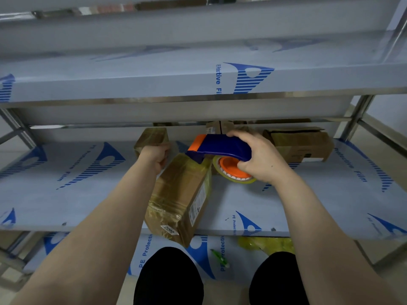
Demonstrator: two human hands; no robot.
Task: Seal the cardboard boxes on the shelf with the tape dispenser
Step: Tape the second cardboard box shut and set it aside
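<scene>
— Cardboard box (180, 194) where?
— Film-covered steel shelf (77, 183), near edge, overhanging. Left hand (155, 156) grips its far end; right hand (259, 160) clutches tape dispenser (220, 148). Far boxes (301, 144) half hidden.

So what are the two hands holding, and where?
The right hand grips the tape dispenser by its blue handle. The left hand grips the far end of the long cardboard box.

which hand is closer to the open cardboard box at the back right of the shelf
Right. The right hand, gripping the blue and orange tape dispenser, is just left of the open cardboard box; the left hand is farther left, on another box.
</scene>
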